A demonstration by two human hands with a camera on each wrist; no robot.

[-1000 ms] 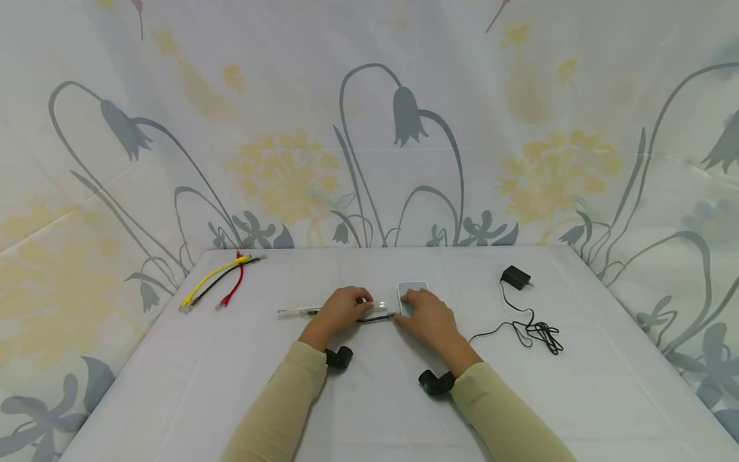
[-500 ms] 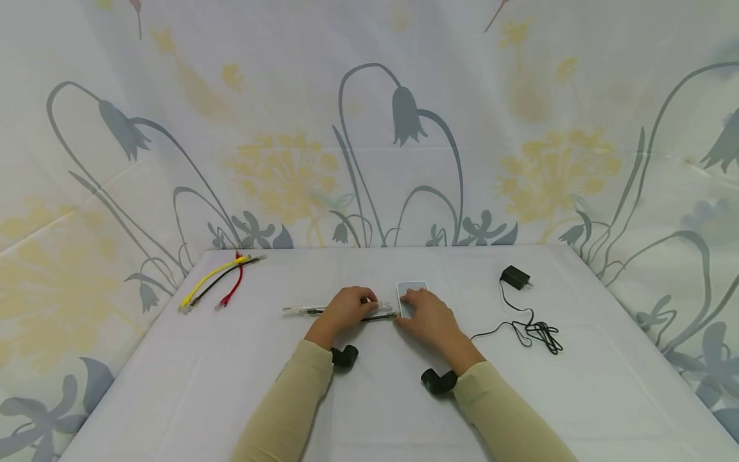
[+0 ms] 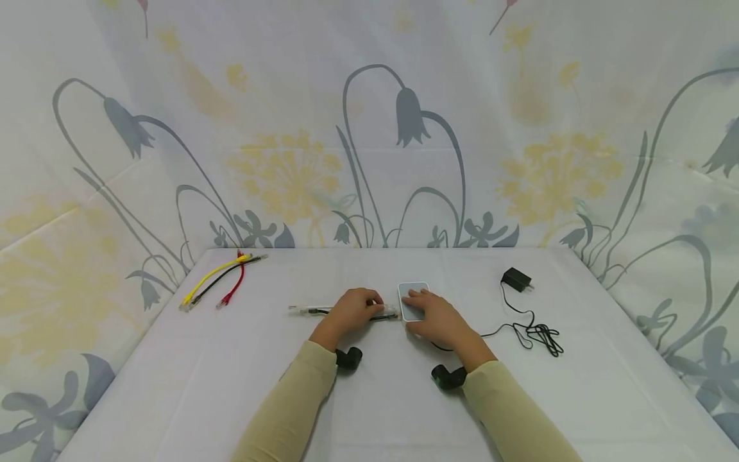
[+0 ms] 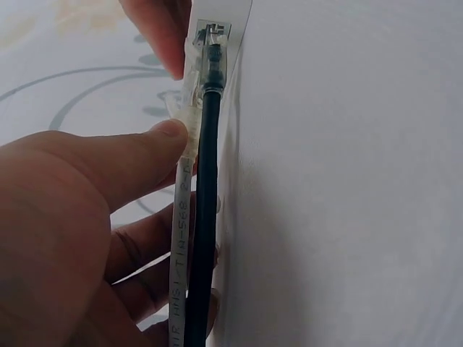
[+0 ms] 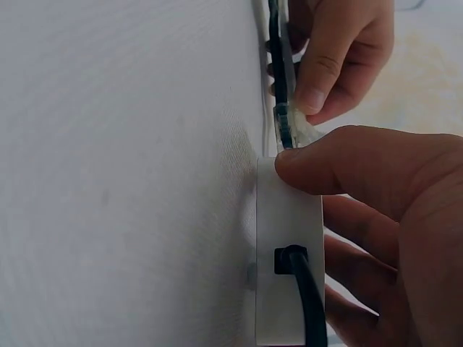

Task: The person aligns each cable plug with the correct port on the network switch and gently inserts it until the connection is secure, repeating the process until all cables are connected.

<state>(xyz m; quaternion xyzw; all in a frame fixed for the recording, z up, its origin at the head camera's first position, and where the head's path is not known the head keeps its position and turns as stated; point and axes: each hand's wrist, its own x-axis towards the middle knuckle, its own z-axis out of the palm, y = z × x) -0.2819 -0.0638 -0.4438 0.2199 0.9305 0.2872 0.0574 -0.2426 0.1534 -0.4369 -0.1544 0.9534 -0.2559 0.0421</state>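
Note:
My left hand (image 3: 351, 311) pinches the clear plug of a whitish network cable (image 4: 179, 238) between thumb and fingers. Alongside it runs a black network cable (image 4: 207, 166), its plug (image 4: 213, 65) at the end face of a small white box with a grey top (image 3: 412, 304). Whether the whitish cable's plug sits inside a port cannot be told. My right hand (image 3: 443, 324) holds the box, with the thumb (image 5: 311, 160) on its edge and the other fingers on the far side. A black power lead (image 5: 307, 289) is plugged into the box's near side.
Yellow (image 3: 203, 279), black (image 3: 216, 283) and red (image 3: 233, 289) network cables lie at the back left of the white table (image 3: 381, 410). A black power adapter (image 3: 516, 279) with its bundled cord (image 3: 539, 333) lies on the right. A floral curtain (image 3: 288, 96) hangs behind.
My left hand has moved right with the whitish cable, toward the box. The right thumb has drawn back from the black cable's plug, and the right hand has shifted slightly right.

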